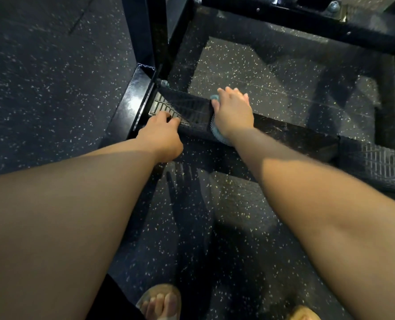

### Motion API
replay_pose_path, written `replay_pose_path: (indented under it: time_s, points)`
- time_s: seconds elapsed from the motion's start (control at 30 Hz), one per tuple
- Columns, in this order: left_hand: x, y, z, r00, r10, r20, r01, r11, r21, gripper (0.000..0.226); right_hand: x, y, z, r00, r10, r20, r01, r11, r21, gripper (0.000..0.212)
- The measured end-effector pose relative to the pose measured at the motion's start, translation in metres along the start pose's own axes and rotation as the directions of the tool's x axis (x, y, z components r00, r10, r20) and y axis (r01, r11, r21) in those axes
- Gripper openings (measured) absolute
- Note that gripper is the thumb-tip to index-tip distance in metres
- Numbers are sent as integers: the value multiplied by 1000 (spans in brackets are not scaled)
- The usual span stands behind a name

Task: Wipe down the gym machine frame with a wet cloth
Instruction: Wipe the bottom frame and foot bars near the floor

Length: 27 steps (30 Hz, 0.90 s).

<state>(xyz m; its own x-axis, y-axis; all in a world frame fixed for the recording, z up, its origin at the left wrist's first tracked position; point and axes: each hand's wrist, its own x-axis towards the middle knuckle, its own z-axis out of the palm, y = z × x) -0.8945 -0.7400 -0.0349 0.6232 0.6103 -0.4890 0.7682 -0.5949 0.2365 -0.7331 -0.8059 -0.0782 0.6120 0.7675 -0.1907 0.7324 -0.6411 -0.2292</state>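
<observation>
Right hand (234, 114) lies spread, pressing the cloth (217, 133) onto the frame bar (284, 132), at 3 o'clock from the left hand (162, 132), whose bent fingers brace on the footplate (162, 105); whether they grip it is unclear. Pushed toward 10 o'clock, the cloth could snag on the bolt (164, 83).

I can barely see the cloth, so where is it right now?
In the head view, the blue-grey cloth lies under the right hand, pressed on the low black frame bar just right of the ribbed footplate.
</observation>
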Motion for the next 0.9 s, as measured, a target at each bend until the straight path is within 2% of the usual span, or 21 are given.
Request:
replay_pose_path:
  time_s: [0.03,0.1,0.17,0.23,0.3,0.4,0.47,0.57,0.67,0.73,0.8,0.9]
  points:
    - [2,-2,-1,1000,10,-7,-10,1000,7,63,-11,-7,5,999,-22,-31,19,996,-87,52]
    - [3,-6,-5,998,39,-41,-38,999,26,58,-42,-18,18,984,-173,-44,161,965,-206,55]
    - [5,-9,-9,996,58,-70,-56,998,28,53,-67,-14,25,946,-324,-26,313,930,-193,55]
    - [5,-11,-10,996,64,-59,-63,998,25,52,-60,-2,15,919,-393,35,392,902,-181,55]
    - [5,-11,-10,997,66,-42,-64,997,43,54,-37,1,9,931,-354,93,365,909,-203,54]
    - [2,-10,-12,997,77,21,-79,995,61,56,0,-11,2,986,-135,102,148,980,-133,55]
    - [-2,-12,-14,997,75,30,-77,995,68,57,1,-23,4,995,-55,79,64,992,-110,57]
    - [-5,-19,-17,998,0,-66,5,997,73,53,-32,-33,15,987,-149,58,157,972,-173,58]
    - [-4,-26,-21,980,-32,-198,74,975,208,48,-53,-24,19,954,-288,83,299,932,-204,57]
    - [-4,-30,-23,978,-99,-184,126,983,136,47,-40,-17,14,948,-303,93,316,926,-205,57]
    - [-4,-32,-22,982,-120,-147,131,989,68,44,-19,-23,13,965,-242,99,256,949,-185,58]
    - [-3,-36,-20,986,-94,-141,101,994,38,48,9,-47,14,994,-75,86,82,993,-90,59]
